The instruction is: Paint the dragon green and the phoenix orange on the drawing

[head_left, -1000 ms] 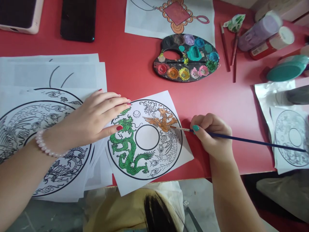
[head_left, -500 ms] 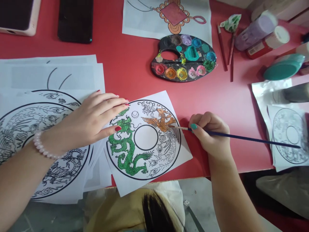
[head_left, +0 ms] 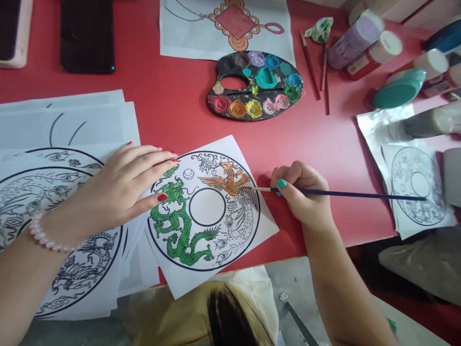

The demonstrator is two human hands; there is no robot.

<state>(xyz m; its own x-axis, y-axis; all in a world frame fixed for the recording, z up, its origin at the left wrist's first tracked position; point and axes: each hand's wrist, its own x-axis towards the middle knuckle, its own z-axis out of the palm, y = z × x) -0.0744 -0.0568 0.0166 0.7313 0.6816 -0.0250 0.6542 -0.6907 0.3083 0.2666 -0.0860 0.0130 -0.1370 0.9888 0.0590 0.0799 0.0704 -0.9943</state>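
Observation:
My right hand point(head_left: 302, 192) pinches a thin paintbrush point(head_left: 345, 193) with a dark blue handle. Its tip touches the wing of an orange-painted phoenix point(head_left: 230, 180) on a square sheet of paper point(head_left: 207, 211). A ring-shaped design is printed there, with a green-painted dragon point(head_left: 180, 221) on its left side; the phoenix's tail feathers are bare line work. My left hand point(head_left: 139, 180) lies flat with fingers stretched, across the sheet's left edge and a stack of printed papers point(head_left: 108, 125). A bead bracelet point(head_left: 48, 235) circles that wrist.
Behind the sheet sits a paint palette point(head_left: 255, 86) with several colours, beside a knot drawing point(head_left: 236, 21). Red-handled brushes point(head_left: 311, 67) and paint bottles point(head_left: 356, 38) stand or lie at right, near a small printed sheet point(head_left: 418, 187). A dark phone point(head_left: 87, 36) lies at upper left.
The whole view has shifted, so most things sit further left in the picture. The brush tip stays at the phoenix's wing, and the left hand keeps its place on the paper.

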